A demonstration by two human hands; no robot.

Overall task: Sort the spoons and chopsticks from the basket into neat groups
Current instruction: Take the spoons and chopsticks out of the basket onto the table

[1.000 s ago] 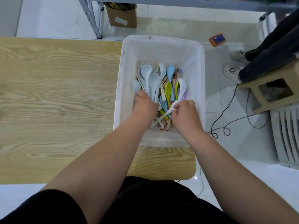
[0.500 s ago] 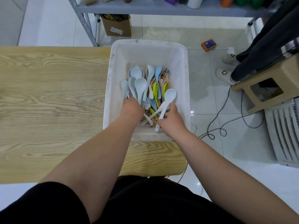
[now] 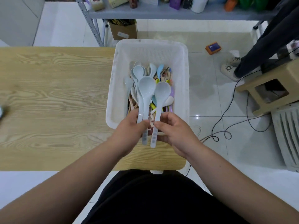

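- gripping a pale blue spoon (image 3: 146, 87) by its handle, the left hand (image 3: 129, 131) has its fingers curled round it, bowl pointing away, over the near end of the basket (image 3: 113, 88).
- the right hand (image 3: 174, 135) pinches a second pale blue spoon (image 3: 162, 91) the same way, just beside the first, with the handles nearly parallel.
- other spoons (image 3: 138, 71) lie in the basket, pale blue, green and lilac, over wooden chopsticks (image 3: 166, 75).
- half a second ago both hands were low among the pile; now they are raised and drawn toward the body, each with its spoon clear of the heap.
- the white mesh basket sits at the right end of a light wood-grain table (image 3: 56, 94).
- beyond is white tiled floor, a grey shelf (image 3: 161, 15) crowded with bottles and boxes, and a cardboard box (image 3: 123, 31) beneath it.
- to the right are an orange device (image 3: 213, 49), black cables (image 3: 226, 123), a beige stool (image 3: 267, 91) and another person's pale shoes (image 3: 229, 68).
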